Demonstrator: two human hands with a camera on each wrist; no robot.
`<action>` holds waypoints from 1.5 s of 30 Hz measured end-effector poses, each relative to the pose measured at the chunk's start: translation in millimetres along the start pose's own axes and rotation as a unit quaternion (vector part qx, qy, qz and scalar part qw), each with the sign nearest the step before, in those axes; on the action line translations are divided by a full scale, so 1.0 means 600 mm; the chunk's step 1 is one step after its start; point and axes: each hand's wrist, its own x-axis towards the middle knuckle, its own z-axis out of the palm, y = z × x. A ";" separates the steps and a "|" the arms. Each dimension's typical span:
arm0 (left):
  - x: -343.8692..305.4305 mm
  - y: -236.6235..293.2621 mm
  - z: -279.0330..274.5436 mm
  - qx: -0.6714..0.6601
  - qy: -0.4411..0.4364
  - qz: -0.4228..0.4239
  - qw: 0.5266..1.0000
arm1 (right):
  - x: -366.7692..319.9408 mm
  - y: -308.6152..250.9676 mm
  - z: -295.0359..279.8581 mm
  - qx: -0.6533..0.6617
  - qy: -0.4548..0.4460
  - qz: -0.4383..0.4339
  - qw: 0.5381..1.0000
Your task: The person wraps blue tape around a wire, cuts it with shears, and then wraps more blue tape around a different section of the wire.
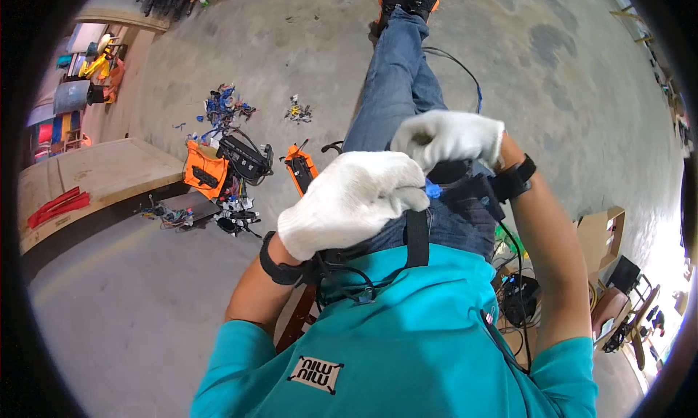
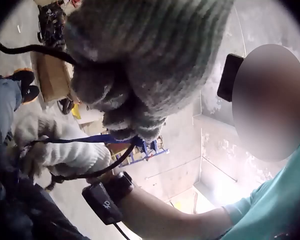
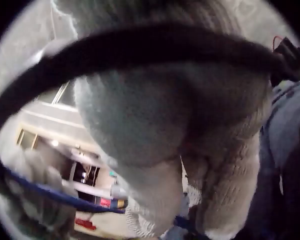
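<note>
I sit with both white-gloved hands over my lap in jeans. My left hand (image 1: 354, 203) is curled, and its fingertips (image 2: 132, 131) pinch a thin blue wire (image 2: 92, 139) together with a black cable (image 2: 117, 162). My right hand (image 1: 448, 138) is just beyond it, fingers curled round the other end of the blue wire (image 1: 434, 191). In the right wrist view the right glove (image 3: 180, 150) fills the frame. A black cable (image 3: 140, 45) arcs over it and the blue wire (image 3: 50, 195) runs below to the left glove (image 3: 35, 205).
On the concrete floor to the left lie orange cases (image 1: 203, 172), an orange tool (image 1: 300, 167) and a tangle of blue wires (image 1: 225, 109). A wooden platform (image 1: 94, 174) stands far left. A cardboard box (image 1: 603, 236) and black gear (image 1: 520, 294) are on the right.
</note>
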 end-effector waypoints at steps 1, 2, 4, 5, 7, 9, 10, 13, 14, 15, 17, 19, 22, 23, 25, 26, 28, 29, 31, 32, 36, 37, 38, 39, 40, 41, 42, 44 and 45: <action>-0.001 0.009 -0.007 0.002 0.002 0.001 1.000 | -0.014 -0.001 -0.013 0.076 0.043 -0.020 0.996; -0.002 0.017 -0.012 -0.071 -0.009 -0.071 0.995 | -0.029 -0.003 -0.028 0.108 0.079 -0.022 0.991; -0.006 0.017 -0.023 -0.163 -0.030 -0.134 0.977 | -0.053 0.004 -0.053 0.111 0.164 -0.043 0.979; -0.009 0.010 -0.026 -0.163 -0.030 -0.134 0.977 | -0.068 0.009 -0.061 0.077 0.233 -0.063 0.967; -0.010 -0.011 -0.029 -0.186 -0.015 -0.126 0.974 | -0.082 0.018 -0.094 0.033 0.467 -0.049 0.882; -0.010 -0.023 -0.027 -0.203 0.016 -0.162 0.966 | -0.110 -0.009 -0.087 0.130 0.549 -0.179 0.806; -0.009 -0.029 -0.028 -0.218 0.042 -0.196 0.955 | -0.130 -0.048 -0.060 0.141 0.518 -0.222 0.814; -0.006 -0.053 -0.028 -0.247 0.069 -0.197 0.946 | -0.195 -0.119 0.031 0.098 0.259 -0.206 0.938; -0.005 -0.059 -0.024 -0.254 0.083 -0.203 0.942 | -0.186 -0.137 0.065 0.027 0.213 -0.168 0.962; -0.002 -0.062 -0.024 -0.253 0.080 -0.201 0.943 | -0.167 -0.156 0.095 -0.048 0.168 -0.129 0.976; -0.002 -0.067 -0.026 -0.286 0.084 -0.239 0.924 | -0.119 -0.104 0.128 -0.302 0.284 -0.080 0.907; -0.003 -0.063 -0.019 -0.308 0.107 -0.232 0.916 | -0.068 -0.061 0.142 -0.254 0.404 -0.093 0.874; -0.011 -0.061 -0.023 -0.328 0.130 -0.225 0.908 | -0.056 -0.074 0.143 -0.123 0.379 -0.041 0.916; -0.012 -0.061 -0.026 -0.326 0.125 -0.225 0.910 | -0.052 -0.081 0.147 -0.005 0.336 -0.032 0.941; -0.009 -0.069 -0.024 -0.309 0.134 -0.233 0.912 | -0.044 -0.077 0.155 0.028 0.310 -0.045 0.949; -0.008 -0.071 -0.019 -0.292 0.142 -0.243 0.914 | -0.043 -0.078 0.160 -0.018 0.323 -0.039 0.945; 0.007 -0.062 0.000 -0.256 0.166 -0.261 0.916 | -0.045 -0.079 0.162 -0.063 0.333 -0.030 0.940; 0.013 -0.058 0.009 -0.219 0.188 -0.277 0.916 | -0.050 -0.082 0.157 -0.069 0.308 -0.057 0.947; 0.021 -0.069 0.014 -0.216 0.184 -0.272 0.920 | -0.063 -0.093 0.154 -0.074 0.282 -0.082 0.953; 0.025 -0.077 0.014 -0.221 0.180 -0.272 0.919 | -0.070 -0.102 0.153 -0.058 0.253 -0.069 0.963; 0.027 -0.092 0.007 -0.224 0.142 -0.260 0.928 | -0.090 -0.120 0.135 0.037 0.247 -0.060 0.966; 0.027 -0.092 0.004 -0.225 0.136 -0.258 0.930 | -0.095 -0.130 0.130 0.108 0.278 -0.055 0.953; 0.027 -0.099 0.000 -0.194 0.131 -0.228 0.945 | -0.096 -0.138 0.118 0.133 0.280 -0.011 0.951; 0.027 -0.101 0.001 -0.194 0.135 -0.228 0.945 | -0.101 -0.146 0.114 0.110 0.282 -0.011 0.953; 0.029 -0.102 0.003 -0.148 0.140 -0.214 0.955 | -0.105 -0.145 0.107 0.090 0.266 0.007 0.960; 0.031 -0.104 0.004 -0.102 0.143 -0.199 0.964 | -0.110 -0.142 0.099 0.072 0.251 0.025 0.965; 0.030 -0.106 0.006 -0.104 0.140 -0.200 0.964 | -0.115 -0.142 0.094 0.074 0.252 0.027 0.964; 0.027 -0.110 0.010 -0.046 0.095 -0.162 0.981 | -0.127 -0.153 0.079 -0.153 0.226 0.040 0.961; 0.027 -0.107 0.011 -0.047 0.095 -0.163 0.981 | -0.135 -0.165 0.069 -0.153 0.226 0.041 0.961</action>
